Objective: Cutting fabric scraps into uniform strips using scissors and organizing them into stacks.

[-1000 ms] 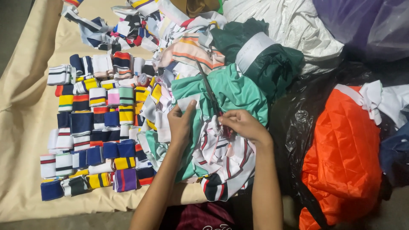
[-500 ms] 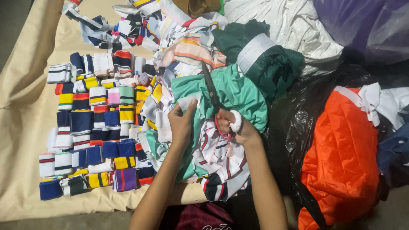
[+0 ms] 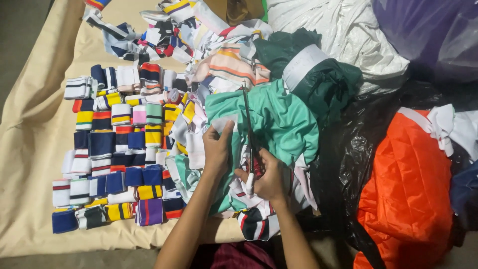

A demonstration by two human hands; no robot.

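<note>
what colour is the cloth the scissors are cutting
Mint green cloth, under the black scissors in the right hand; the head view shows it.

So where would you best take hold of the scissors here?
By the handle loops at the near end, coming from the person's side, as the right hand does. The scissors lie with their thin dark blades pointing away over the mint-green fabric, which the left hand pins.
</note>
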